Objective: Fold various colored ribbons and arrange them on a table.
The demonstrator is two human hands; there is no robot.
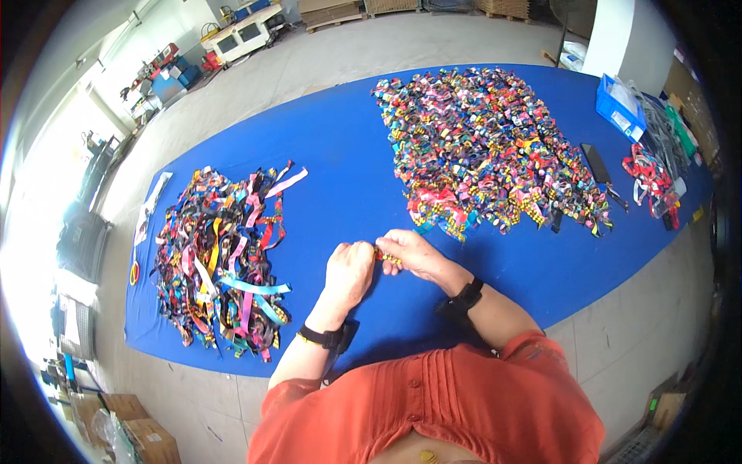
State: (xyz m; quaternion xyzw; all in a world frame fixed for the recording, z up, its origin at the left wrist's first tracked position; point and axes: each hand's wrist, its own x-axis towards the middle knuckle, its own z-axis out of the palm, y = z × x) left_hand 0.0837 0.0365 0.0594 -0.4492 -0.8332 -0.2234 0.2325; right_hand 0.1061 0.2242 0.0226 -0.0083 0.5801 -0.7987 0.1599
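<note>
My left hand (349, 271) and my right hand (415, 254) meet over the near middle of the blue table. Both are closed on a small yellow-and-dark patterned ribbon strip (390, 259), mostly hidden by the fingers. Left of my hands lies a loose heap of long fabric ribbons (220, 263) in many colours, some with ends trailing onto the table. Beyond my right hand spreads a wide, dense layer of short, looped ribbon pieces (479, 147), its near edge just past my fingers. Each of my wrists has a black band.
The blue-covered table (325, 155) has a rounded look. At its right stand a blue plastic bin (621, 108), a dark phone-like slab (595, 163) and a bunch of red and white straps (653, 182). Orange-handled scissors (134, 273) lie at the left edge. Cardboard boxes (143, 429) sit on the floor.
</note>
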